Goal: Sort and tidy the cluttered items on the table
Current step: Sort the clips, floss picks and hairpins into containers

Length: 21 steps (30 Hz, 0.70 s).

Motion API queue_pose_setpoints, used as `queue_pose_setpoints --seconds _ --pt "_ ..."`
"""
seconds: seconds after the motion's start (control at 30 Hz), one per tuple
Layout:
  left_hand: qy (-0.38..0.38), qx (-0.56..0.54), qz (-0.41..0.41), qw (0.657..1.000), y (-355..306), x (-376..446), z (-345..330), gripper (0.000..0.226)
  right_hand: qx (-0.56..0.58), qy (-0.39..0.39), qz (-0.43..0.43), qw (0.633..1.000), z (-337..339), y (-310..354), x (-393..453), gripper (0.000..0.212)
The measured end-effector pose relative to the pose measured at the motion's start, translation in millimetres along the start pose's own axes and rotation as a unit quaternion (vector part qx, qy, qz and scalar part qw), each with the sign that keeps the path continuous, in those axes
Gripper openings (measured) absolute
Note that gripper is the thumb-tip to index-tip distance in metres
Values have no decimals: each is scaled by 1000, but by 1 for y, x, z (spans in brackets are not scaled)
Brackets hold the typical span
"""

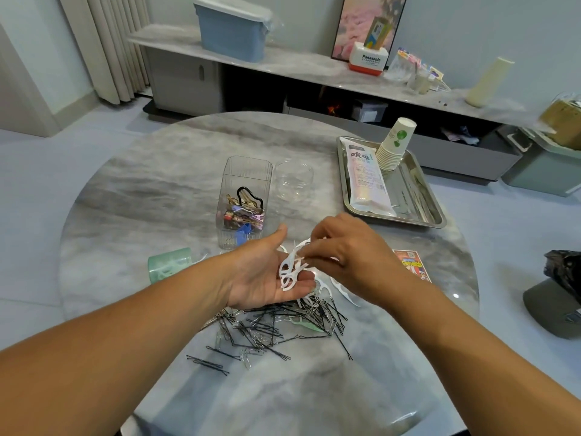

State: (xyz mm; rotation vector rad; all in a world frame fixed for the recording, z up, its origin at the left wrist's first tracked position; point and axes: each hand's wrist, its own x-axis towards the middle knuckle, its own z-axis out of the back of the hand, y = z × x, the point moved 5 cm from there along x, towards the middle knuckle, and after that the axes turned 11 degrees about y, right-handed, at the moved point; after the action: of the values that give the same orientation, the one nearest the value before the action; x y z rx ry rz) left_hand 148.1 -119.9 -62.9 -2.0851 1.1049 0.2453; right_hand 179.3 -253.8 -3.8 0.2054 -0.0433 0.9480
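The table (132, 190) remained largely unsorted. The tall clear box (243, 201) already held clips. Hairpins (283, 322) lay loose below it. My left hand (261, 275) cupped floss picks (290, 272), palm up; my right hand (349, 256) pinched one.

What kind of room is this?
Probably a living room at home: a round marble table, a long low cabinet along the wall, and a framed picture leaning on it.
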Motion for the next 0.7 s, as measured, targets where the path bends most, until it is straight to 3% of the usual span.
queue_pose_setpoints --seconds 0.13,0.2,0.27,0.3,0.37,0.43,0.47,0.53,0.7 --pt "22 3 -2 1000 -2 1 -3 79 -24 26 41 999 -8 11 8 18" --pt "13 28 -10 999 -6 1 0 72 65 -4 -33 997 -1 4 8 26" --pt "-4 45 -11 999 -8 1 5 64 144 -53 -177 972 8 -20 1 28" --pt "-17 48 -11 999 -9 2 8 60 162 -37 -260 951 8 -35 -6 26" --pt "-47 61 -13 997 -9 2 14 45 188 94 -393 895 -10 -59 -23 14" --pt "-78 79 -17 994 -8 3 20 32 185 229 -451 843 -35 -67 -41 11" --pt "-90 86 -17 992 -8 4 22 28 192 256 -464 826 -45 -68 -46 12" --pt "-109 91 -15 990 -6 6 28 20 217 255 -473 815 -56 -67 -47 16" --pt "-128 101 5 987 -5 12 34 16 138 271 -456 836 -69 -68 -32 14"
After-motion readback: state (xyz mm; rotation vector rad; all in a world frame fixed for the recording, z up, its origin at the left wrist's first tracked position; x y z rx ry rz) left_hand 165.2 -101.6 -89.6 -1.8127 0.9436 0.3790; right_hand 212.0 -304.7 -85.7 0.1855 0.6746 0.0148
